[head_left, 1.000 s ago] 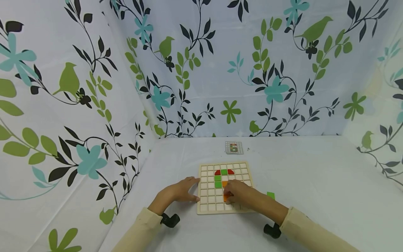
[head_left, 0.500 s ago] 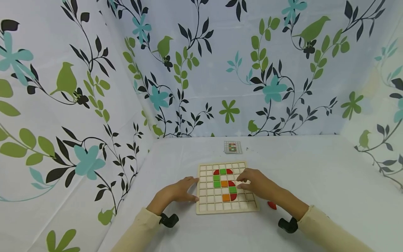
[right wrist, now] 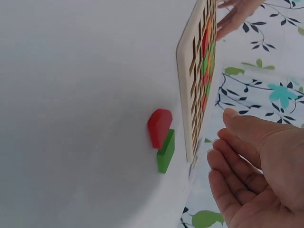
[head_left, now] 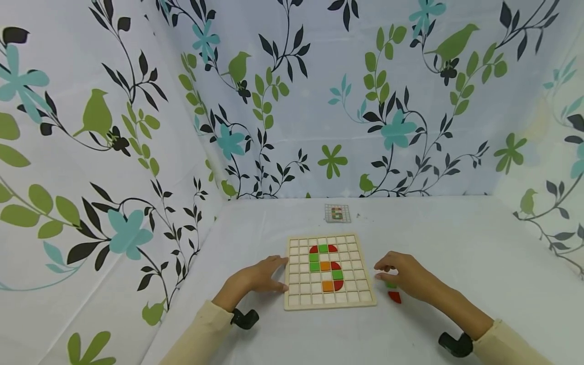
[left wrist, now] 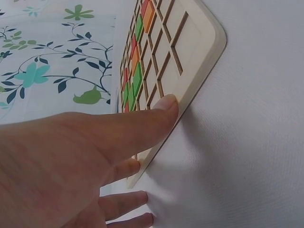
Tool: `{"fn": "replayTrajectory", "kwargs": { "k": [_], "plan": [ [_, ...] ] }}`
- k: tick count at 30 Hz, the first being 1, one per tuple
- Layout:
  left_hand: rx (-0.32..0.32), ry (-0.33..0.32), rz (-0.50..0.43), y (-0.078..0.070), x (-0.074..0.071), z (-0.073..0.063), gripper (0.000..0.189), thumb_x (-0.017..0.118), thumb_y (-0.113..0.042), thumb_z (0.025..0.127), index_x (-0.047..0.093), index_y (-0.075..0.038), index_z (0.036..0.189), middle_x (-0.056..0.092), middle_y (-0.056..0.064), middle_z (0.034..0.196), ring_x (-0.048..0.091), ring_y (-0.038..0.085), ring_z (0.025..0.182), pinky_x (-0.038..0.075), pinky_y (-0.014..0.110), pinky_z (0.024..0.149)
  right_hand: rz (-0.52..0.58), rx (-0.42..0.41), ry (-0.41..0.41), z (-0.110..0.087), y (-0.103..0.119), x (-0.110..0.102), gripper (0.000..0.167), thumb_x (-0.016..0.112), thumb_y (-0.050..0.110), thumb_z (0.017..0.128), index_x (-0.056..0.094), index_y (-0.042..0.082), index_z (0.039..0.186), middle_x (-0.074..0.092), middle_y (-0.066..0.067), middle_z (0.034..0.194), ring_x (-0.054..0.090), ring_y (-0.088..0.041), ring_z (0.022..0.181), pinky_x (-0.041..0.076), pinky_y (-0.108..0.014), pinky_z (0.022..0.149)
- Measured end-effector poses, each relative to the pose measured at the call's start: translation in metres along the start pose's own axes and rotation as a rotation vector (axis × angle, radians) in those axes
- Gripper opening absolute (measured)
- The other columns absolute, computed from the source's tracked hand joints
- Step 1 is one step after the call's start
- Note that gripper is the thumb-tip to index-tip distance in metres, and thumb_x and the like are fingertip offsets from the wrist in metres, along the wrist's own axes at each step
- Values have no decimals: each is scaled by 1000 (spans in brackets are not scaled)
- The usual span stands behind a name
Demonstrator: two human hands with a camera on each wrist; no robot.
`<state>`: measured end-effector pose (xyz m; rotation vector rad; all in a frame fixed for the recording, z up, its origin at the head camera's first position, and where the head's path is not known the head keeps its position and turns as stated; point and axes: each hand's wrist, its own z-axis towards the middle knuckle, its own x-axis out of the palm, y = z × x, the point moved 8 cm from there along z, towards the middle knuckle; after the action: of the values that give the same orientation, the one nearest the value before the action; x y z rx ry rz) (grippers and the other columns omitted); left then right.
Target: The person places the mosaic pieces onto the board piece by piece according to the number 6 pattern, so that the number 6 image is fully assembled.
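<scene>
A wooden grid board lies on the white table, with red, green and orange tiles set in some cells in a winding S-like shape. My left hand rests at the board's left edge, thumb on the rim and the other fingers spread along the side. To the right of the board, my right hand hovers with loosely bent fingers and nothing between them. Just below it lie a loose green square tile and a red rounded tile, side by side. In the head view the hand partly covers the green one.
Behind the board lies a small card printed with a grid and a similar coloured pattern. A leaf-and-bird patterned cloth hangs around the back and sides of the white table.
My right hand has lifted off the board and moved right, over the loose tiles, uncovering the red, green and orange tiles in the lower cells. My left hand stays at the board's edge.
</scene>
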<state>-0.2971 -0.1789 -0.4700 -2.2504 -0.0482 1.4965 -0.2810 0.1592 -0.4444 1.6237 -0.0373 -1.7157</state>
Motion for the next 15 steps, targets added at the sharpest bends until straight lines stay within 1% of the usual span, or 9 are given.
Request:
{"fn": "replayTrajectory", "kwargs": {
  "k": [3,7,11,15],
  "plan": [
    [-6,3,2,2,2,1,85,82,-39,93,40,-13,163,34,17,169,34,37,157,34,58,125,5,-14,-7,-13,-4,-2,16,83,17,92,79,14,107,69,11,100,63,-7,92,62,-37,85],
    [-11,1,11,2,2,1,85,82,-40,93,41,-14,162,34,18,169,34,38,156,35,58,124,15,-23,7,-30,-10,-4,19,84,18,91,79,16,109,70,11,103,65,-10,95,62,-33,85],
    [-4,2,18,3,2,2,85,82,-40,93,41,-13,162,34,18,169,34,39,156,35,59,124,29,-14,36,-46,-22,-2,27,85,26,91,77,17,115,68,13,108,65,-10,99,62,-30,87],
    [3,1,10,3,0,2,84,82,-38,94,40,-12,163,34,19,169,34,39,156,34,58,124,64,-6,70,-54,-30,3,38,85,34,90,75,15,121,67,12,113,65,-9,103,61,-28,91]
  ]
}}
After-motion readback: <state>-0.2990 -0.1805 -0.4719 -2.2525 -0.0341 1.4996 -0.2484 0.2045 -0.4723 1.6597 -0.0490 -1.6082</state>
